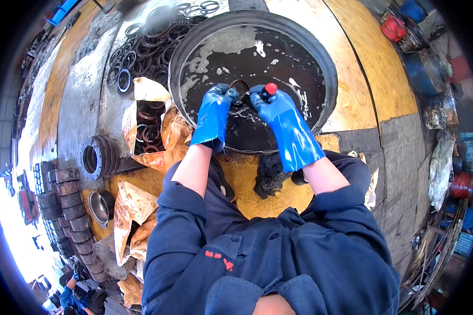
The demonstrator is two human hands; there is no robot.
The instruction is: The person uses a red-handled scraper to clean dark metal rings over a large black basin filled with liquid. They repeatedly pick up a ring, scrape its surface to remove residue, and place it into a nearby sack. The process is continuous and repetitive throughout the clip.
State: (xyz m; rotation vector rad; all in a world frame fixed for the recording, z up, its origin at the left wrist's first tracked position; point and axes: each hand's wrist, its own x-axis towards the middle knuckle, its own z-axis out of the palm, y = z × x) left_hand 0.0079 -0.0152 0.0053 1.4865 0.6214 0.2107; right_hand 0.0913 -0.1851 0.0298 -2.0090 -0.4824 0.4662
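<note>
Over a wide round basin [328,79] of dark liquid with patches of pale foam, both my hands work close together in blue rubber gloves. Closed on the left side of a thin dark ring [239,82] is my left hand [216,105]. My right hand [276,107] is wrapped round a tool with a red-ended dark handle [270,88]. The tool's working end is hidden, so I cannot tell its kind. The right fingers are at the ring's right side; whether they also grip it is unclear.
Many dark rings [155,44] lie heaped left of the basin. An open paper sack [176,128] holds more rings. Flanged rings [92,159], stacked dark cylinders [73,202] and a metal bowl [101,206] stand at left. A black lump [271,176] sits between my legs.
</note>
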